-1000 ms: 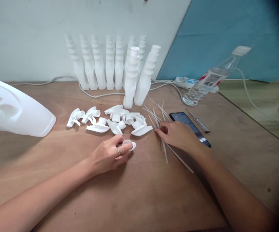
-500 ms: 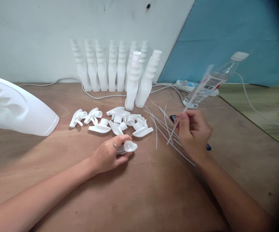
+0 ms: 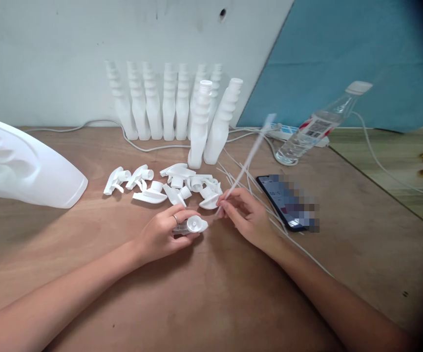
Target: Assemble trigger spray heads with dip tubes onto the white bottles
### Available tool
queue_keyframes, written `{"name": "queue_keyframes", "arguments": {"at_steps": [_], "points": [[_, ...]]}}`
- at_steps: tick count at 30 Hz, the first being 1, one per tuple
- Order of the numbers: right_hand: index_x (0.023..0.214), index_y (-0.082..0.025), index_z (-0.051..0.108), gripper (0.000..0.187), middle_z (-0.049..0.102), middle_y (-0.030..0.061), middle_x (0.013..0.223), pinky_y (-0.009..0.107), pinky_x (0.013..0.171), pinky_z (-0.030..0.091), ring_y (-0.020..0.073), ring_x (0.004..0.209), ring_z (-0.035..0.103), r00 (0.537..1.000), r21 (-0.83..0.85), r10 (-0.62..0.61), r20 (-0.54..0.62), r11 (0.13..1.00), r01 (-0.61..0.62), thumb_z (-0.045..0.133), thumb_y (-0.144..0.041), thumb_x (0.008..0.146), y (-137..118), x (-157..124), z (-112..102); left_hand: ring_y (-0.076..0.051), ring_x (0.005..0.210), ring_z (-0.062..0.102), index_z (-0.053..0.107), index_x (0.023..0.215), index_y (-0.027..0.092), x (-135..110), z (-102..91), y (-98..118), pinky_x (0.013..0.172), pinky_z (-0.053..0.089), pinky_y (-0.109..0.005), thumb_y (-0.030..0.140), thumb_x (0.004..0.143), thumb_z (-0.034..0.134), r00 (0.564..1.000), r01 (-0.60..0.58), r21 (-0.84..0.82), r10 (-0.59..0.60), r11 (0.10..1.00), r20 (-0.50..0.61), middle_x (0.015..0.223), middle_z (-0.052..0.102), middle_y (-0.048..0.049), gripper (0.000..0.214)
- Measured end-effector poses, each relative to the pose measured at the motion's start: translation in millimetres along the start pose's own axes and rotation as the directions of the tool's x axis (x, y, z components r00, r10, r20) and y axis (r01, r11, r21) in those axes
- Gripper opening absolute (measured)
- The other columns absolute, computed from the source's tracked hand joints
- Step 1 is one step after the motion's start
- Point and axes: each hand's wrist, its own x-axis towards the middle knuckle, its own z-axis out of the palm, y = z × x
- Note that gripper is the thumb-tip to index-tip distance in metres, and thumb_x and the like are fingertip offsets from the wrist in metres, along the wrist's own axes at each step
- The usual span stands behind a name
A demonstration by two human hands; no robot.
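My left hand (image 3: 167, 232) grips a white trigger spray head (image 3: 194, 224), its round socket facing up towards me. Between thumb and fingertips, my right hand (image 3: 248, 215) pinches a thin white plastic tube (image 3: 248, 159), tilted up to the right and blurred at its top. The tube's lower end is close to the spray head, apart from it. Just beyond my left hand lie several loose white spray heads (image 3: 150, 193). More thin tubes (image 3: 250, 181) are scattered on the table behind my right hand, which partly hides them.
Several white ribbed-neck bottles (image 3: 199, 132) stand at the back by the wall. A large white bottle (image 3: 46, 168) is at the left. On the right are a phone (image 3: 283, 203), a clear water bottle (image 3: 312, 129) and a power strip (image 3: 285, 129). A grey cable (image 3: 149, 148) crosses the wooden table (image 3: 153, 308).
My right hand has moved left and slightly down with the tube, close to the spray head, uncovering the phone. My left hand has stayed nearly in place.
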Motion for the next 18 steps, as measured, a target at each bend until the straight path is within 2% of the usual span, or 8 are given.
{"name": "queue_keyframes", "arguments": {"at_steps": [3, 5, 10, 18], "points": [[0.100, -0.022, 0.047, 0.004, 0.068, 0.0030, 0.090, 0.028, 0.064, 0.056, 0.0123, 0.066, 0.067, 0.995, 0.229, -0.047, -0.093, 0.971, 0.068, 0.049, -0.023, 0.096, -11.3, -2.4, 11.1, -0.015, 0.085, 0.059, 0.061, 0.116, 0.018, -0.7, 0.9, -0.3, 0.077, 0.048, -0.025, 0.020, 0.085, 0.064, 1.000, 0.028, -0.007, -0.028, 1.000, 0.006, 0.098, 0.059, -0.0062, 0.031], [0.102, -0.022, 0.044, 0.006, 0.071, 0.0037, 0.091, 0.030, 0.069, 0.057, 0.0135, 0.072, 0.069, 0.989, 0.270, -0.107, -0.101, 0.954, 0.131, 0.047, -0.020, 0.097, -18.1, -6.4, 19.6, -0.015, 0.083, 0.059, 0.061, 0.117, 0.019, -2.1, 2.1, -1.9, 0.075, 0.048, -0.025, 0.021, 0.086, 0.064, 1.000, 0.028, -0.012, -0.028, 1.000, 0.005, 0.096, 0.057, -0.0054, 0.032], [0.106, -0.022, 0.045, 0.012, 0.073, 0.0050, 0.094, 0.031, 0.077, 0.057, 0.0150, 0.091, 0.069, 0.979, 0.183, -0.203, 0.004, 0.963, 0.199, 0.045, -0.014, 0.097, -20.8, -14.5, 29.4, -0.014, 0.079, 0.057, 0.059, 0.121, 0.021, -4.8, 3.4, -5.1, 0.072, 0.047, -0.025, 0.027, 0.088, 0.062, 1.000, 0.020, -0.013, -0.020, 1.000, 0.003, 0.092, 0.056, -0.0045, 0.034], [0.108, -0.025, 0.045, 0.016, 0.071, 0.0033, 0.094, 0.031, 0.075, 0.057, 0.0154, 0.088, 0.069, 0.975, 0.135, -0.221, 0.021, 0.967, 0.216, 0.041, -0.014, 0.098, -19.9, -15.4, 26.9, -0.014, 0.079, 0.055, 0.060, 0.119, 0.020, -3.5, 1.7, -4.3, 0.072, 0.045, -0.025, 0.026, 0.088, 0.062, 0.997, 0.069, -0.010, -0.069, 0.998, 0.032, 0.092, 0.054, -0.0041, 0.033]]}}
